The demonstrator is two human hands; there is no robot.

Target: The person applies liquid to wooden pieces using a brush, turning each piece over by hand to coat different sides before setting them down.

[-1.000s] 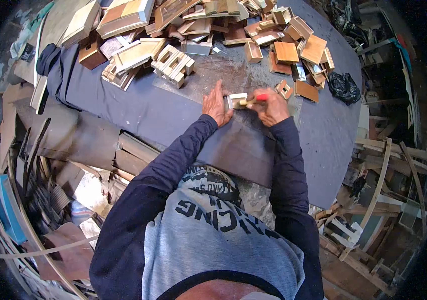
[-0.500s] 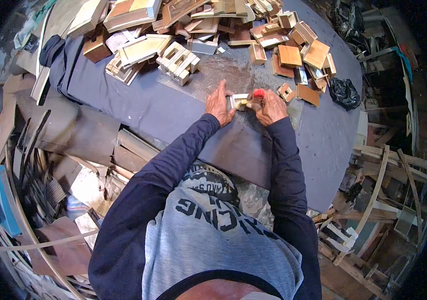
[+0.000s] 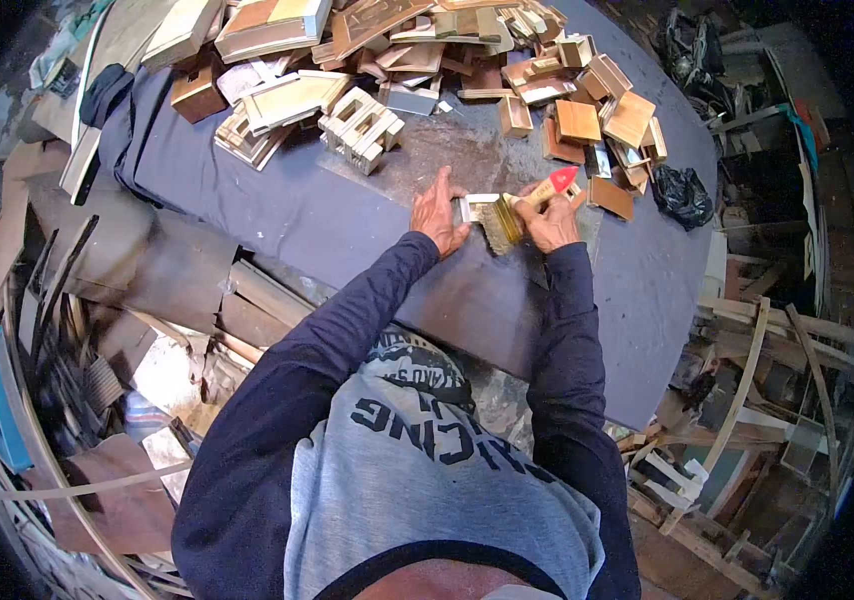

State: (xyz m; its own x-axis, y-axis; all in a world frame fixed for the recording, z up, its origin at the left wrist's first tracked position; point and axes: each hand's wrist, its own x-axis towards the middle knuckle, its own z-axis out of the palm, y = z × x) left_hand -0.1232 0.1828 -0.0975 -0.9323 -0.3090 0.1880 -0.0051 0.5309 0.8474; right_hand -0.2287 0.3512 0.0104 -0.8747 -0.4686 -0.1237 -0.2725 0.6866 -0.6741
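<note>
My right hand (image 3: 553, 222) is closed round the handle of a paintbrush (image 3: 509, 224), whose red tip points up to the right and whose bristles lie at the near side of a small white-edged wooden box (image 3: 483, 206). At the box's left side is my left hand (image 3: 434, 212), its thumb and fingers apart around the corner and gripping that end. The brush hides part of the box. Just beyond my right hand stands a small wooden piece, partly covered by the handle.
Wooden boxes and boards (image 3: 417, 60) are heaped along the far side of the cloth-covered table (image 3: 637, 300). A slotted wooden block (image 3: 362, 130) stands left of centre. A black plastic bag (image 3: 683, 196) lies at the right edge. Scrap wood (image 3: 737, 400) surrounds the table.
The brush has turned from upright to slanted, so its wide bristles now show beside the box. My right hand has shifted slightly right, while my left hand stays at the box.
</note>
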